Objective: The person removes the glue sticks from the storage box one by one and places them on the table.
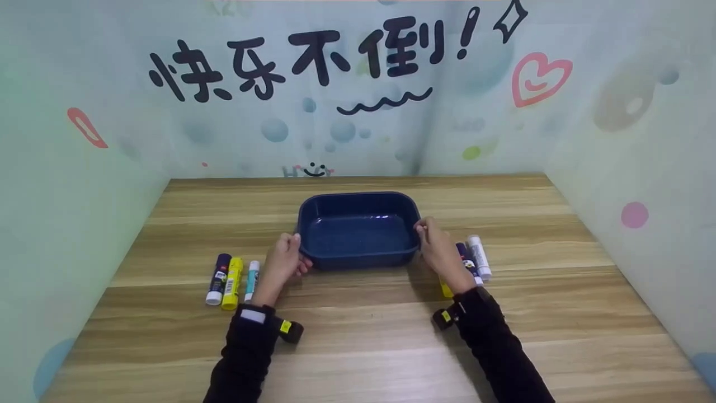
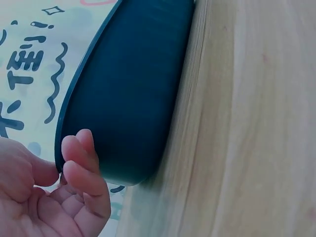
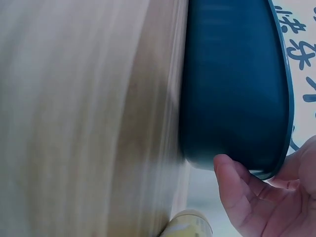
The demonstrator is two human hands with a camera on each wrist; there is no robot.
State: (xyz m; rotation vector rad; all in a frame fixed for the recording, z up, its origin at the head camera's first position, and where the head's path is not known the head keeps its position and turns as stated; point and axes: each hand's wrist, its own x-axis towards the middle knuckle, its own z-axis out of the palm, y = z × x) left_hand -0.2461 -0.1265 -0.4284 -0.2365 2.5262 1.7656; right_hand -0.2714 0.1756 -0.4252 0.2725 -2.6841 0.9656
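A dark blue rectangular plastic basin (image 1: 361, 260) with rounded corners stands over the middle of the wooden table, and nothing lies inside it. My left hand (image 1: 285, 260) pinches its left rim between thumb and fingers; in the left wrist view the left hand (image 2: 74, 187) has the fingers curled under the rim. On the opposite end my right hand (image 1: 439, 249) grips the right rim, thumb at the edge. The right wrist view shows the basin's outer wall (image 3: 232, 89) close over the table, with the right hand's fingers (image 3: 229, 185) against its end.
Left of the basin lie a dark blue glue stick (image 1: 218, 279), a yellow one (image 1: 232, 284) and a white-and-teal one (image 1: 253, 279). Beside my right wrist are a white glue stick (image 1: 479, 257), a dark blue one (image 1: 465, 257) and a partly hidden yellow one (image 1: 446, 288). Printed curtains surround the table.
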